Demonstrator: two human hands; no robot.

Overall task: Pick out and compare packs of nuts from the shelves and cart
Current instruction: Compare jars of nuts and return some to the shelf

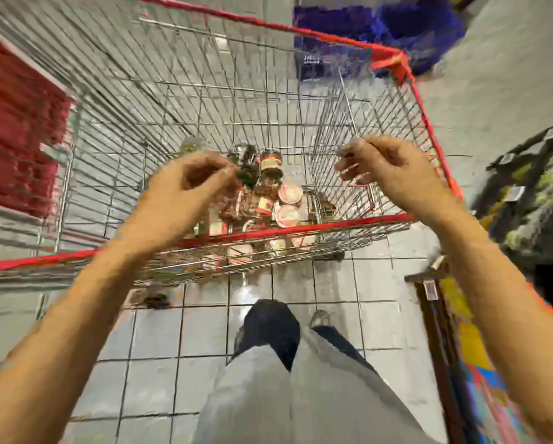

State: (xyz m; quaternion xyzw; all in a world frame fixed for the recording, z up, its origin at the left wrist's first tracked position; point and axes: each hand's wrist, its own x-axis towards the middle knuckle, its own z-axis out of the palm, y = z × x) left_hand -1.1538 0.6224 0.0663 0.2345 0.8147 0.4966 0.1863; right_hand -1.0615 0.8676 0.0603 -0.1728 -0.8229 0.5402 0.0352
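The wire cart [294, 227] with its red rim stands under both hands, its near rail crossing just below the wrists. A shelf [531, 200] of blurred goods runs off beyond the right hand's outer side. The packs of nuts [268, 203], jars and round-lidded tubs, lie heaped in the cart's near end, below and between the hands. The right hand [387, 168] hovers over the basket, fingers loosely curled and holding nothing. The left hand [188, 184] is curled too, its fingertips at a dark pack [246, 169] atop the heap; blur hides whether it pinches it. The step looks like reaching in to pick. It is best to go straight down, take one pack per hand from the top, grip the body rather than the lid, and lift clear of the wires before setting the labels side by side.
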